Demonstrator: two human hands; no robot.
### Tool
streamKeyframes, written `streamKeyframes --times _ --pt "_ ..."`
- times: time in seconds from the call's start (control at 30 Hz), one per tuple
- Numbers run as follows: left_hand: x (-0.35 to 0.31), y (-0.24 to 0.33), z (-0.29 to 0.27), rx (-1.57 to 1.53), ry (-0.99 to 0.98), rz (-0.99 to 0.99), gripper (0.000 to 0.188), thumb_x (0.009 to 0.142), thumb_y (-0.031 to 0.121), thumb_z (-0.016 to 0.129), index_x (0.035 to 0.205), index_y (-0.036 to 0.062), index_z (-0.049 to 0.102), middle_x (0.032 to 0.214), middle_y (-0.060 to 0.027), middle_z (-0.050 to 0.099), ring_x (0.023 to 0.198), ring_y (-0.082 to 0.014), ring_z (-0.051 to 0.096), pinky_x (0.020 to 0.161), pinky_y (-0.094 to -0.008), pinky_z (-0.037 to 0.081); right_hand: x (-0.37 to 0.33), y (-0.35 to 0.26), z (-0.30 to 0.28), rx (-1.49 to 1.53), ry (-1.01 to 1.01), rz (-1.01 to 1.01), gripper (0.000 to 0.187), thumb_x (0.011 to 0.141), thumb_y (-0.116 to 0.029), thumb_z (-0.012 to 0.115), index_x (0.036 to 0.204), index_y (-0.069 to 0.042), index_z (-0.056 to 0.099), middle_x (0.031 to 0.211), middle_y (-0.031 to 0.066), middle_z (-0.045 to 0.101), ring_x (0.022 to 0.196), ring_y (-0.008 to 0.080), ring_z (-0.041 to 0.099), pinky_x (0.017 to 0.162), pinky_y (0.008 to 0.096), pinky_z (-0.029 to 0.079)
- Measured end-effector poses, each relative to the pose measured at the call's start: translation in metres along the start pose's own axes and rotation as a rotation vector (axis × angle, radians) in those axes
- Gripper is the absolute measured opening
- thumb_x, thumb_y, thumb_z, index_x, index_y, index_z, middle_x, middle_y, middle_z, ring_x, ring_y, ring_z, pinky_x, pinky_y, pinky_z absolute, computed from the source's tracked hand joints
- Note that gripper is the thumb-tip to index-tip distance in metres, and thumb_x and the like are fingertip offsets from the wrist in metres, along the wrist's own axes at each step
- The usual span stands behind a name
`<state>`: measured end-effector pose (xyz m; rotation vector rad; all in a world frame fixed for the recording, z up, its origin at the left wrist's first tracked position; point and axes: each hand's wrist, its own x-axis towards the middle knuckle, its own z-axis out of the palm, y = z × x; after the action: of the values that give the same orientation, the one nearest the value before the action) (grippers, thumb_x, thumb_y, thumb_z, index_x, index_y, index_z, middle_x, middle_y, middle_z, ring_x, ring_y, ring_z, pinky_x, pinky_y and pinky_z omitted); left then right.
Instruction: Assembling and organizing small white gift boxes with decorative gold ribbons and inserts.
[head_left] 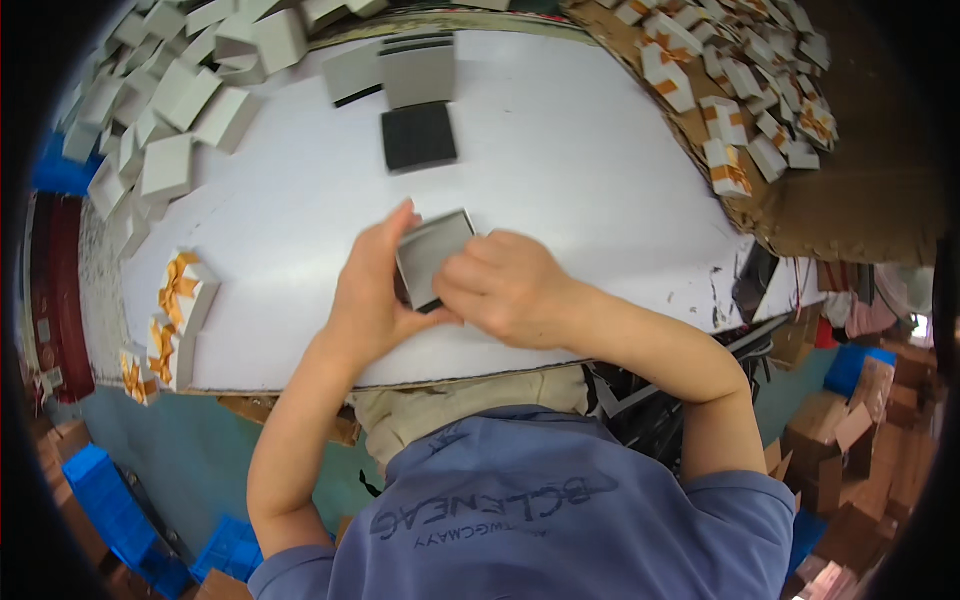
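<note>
A small open box (432, 250) with a pale grey inside and thin dark rims is tilted above the white tabletop in front of me. My left hand (368, 288) wraps round its left side, thumb and fingers along the edges. On the other side, the curled fingers of my right hand (505, 285) close over the box's right edge; their tips are hidden. Beyond the hands lies a black square pad (418, 136). Behind it stand grey-white panels (420, 78) with dark edges.
White open boxes (180, 95) are heaped at the far left. White boxes with gold ribbon bows (178, 290) stand at the near left. More ribboned boxes (725, 120) lie on cardboard at the far right. Blue crates (115, 495) and brown cartons (830, 440) are on the floor.
</note>
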<state>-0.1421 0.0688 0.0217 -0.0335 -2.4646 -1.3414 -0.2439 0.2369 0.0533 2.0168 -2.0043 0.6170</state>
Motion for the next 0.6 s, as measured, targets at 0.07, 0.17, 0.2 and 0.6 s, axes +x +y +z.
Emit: streamKeyframes --times 0.07,0.17,0.2,0.6 --pt "-0.003 -0.004 0.01 0.034 -0.053 0.196 0.076 0.054 0.022 0.082 0.121 0.0067 0.049 0.122 -0.016 0.05 0.105 -0.0374 0.049 0.088 -0.0422 0.042 -0.013 -0.004 -0.004 0.202 -0.105 0.091 0.024 0.068 -0.011 0.062 0.092 -0.009 0.064 0.075 0.0019 0.052 0.074 0.017 0.055 0.059 0.0319 0.044" --pt "-0.015 -0.009 -0.013 0.299 -0.151 0.421 0.067 0.058 0.028 0.079 0.118 0.0121 0.055 0.128 -0.0115 0.049 0.108 -0.0377 0.048 0.087 -0.0432 0.042 -0.035 0.043 -0.031 0.195 0.066 0.249 0.026 0.075 -0.014 0.067 0.1 -0.008 0.063 0.103 0.0057 0.061 0.099 0.0239 0.058 0.082 0.0323 0.047" --pt "-0.019 -0.007 -0.022 0.496 -0.22 0.464 0.059 0.06 0.03 0.076 0.114 0.0151 0.059 0.13 -0.0091 0.048 0.11 -0.0376 0.046 0.087 -0.0436 0.041 -0.043 0.069 -0.044 0.095 0.101 0.508 0.032 0.075 -0.015 0.069 0.105 -0.005 0.061 0.115 0.0095 0.059 0.108 0.0271 0.054 0.093 0.0353 0.042" --pt "-0.013 -0.019 -0.005 0.021 -0.029 0.288 0.089 0.062 0.022 0.081 0.135 0.0122 0.031 0.133 -0.0208 0.033 0.116 -0.0387 0.038 0.091 -0.0443 0.042 -0.021 0.064 -0.033 1.692 0.294 0.89 0.027 0.084 -0.013 0.058 0.108 -0.002 0.058 0.104 0.0075 0.061 0.089 0.0133 0.058 0.077 0.0267 0.046"
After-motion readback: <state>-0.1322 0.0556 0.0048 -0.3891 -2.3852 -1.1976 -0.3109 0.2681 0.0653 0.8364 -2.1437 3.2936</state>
